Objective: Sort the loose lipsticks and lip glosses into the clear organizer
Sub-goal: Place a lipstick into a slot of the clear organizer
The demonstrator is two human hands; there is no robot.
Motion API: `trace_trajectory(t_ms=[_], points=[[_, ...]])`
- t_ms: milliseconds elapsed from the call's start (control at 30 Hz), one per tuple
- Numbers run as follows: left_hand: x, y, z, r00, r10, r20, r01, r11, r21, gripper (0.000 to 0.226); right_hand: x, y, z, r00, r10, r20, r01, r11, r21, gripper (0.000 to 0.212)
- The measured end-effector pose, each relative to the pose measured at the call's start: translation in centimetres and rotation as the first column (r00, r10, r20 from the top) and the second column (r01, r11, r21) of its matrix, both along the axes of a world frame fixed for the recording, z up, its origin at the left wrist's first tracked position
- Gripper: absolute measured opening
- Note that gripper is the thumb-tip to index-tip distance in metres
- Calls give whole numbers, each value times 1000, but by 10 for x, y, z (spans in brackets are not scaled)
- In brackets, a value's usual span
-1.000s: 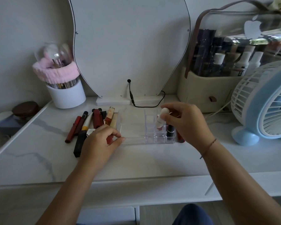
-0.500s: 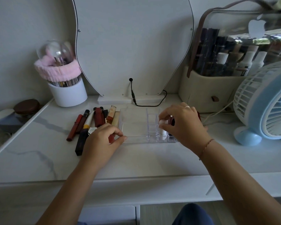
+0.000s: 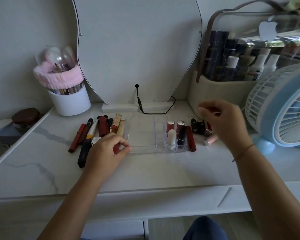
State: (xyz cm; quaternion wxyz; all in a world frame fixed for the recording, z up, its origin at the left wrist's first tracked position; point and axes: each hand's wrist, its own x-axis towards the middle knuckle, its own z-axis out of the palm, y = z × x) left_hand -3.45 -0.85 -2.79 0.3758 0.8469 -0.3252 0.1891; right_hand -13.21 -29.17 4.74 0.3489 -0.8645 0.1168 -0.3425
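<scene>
My left hand [image 3: 107, 149] pinches the front-left corner of the clear organizer [image 3: 140, 148] on the bench [image 3: 145, 170] — steadying it, I'd say. My right hand [image 3: 227, 123] hovers loosely curled and empty over the loose lipsticks [image 3: 199, 127] just beside it — likely the next pick.

Place: home dressing corner.
Mirror [image 3: 137, 49]: upright at far centre of marble-look table [image 3: 145, 170].
Brush cup [image 3: 71, 103]: far left.
Cosmetics case [image 3: 215, 90]: far right, beside blue fan [image 3: 284, 110].

Dim, soft daylight; wide-angle bending at edges; right hand [image 3: 222, 122] motion-blurred
</scene>
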Motion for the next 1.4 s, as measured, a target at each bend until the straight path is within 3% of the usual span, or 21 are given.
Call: trace_trajectory(t_ms=[67,167,300,433,667,867,1167,1400], points=[[0,-1,0,1000,10,-9,-10,1000,-1,13,-3,-23,-7,994,-107,-36,110,991,77,21],[0,-2,0,1000,16,-19,-16,1000,-13,13,1,-47,-27,954,-174,-245,204,974,103,19],[-1,-2,0,1000,20,-17,-20,1000,-13,13,17,-60,-45,899,-157,-409,225,967,123,28],[0,-1,0,999,26,-26,-26,1000,-9,13,34,-63,-49,838,-186,-512,234,972,31,42],[-1,-1,0,1000,22,-18,-22,1000,1,13,39,-64,-58,834,-209,-511,248,969,9,48],[-1,-1,0,1000,24,-16,-24,1000,-3,14,37,-66,-60,861,-233,-452,293,954,66,36],[-1,-1,-1,999,27,-19,-27,1000,-10,14,52,-48,-45,876,-225,-427,149,968,-203,38],[1,-1,-2,999,21,-27,-21,1000,-10,14,84,-33,-35,746,-341,-572,77,897,-435,41]])
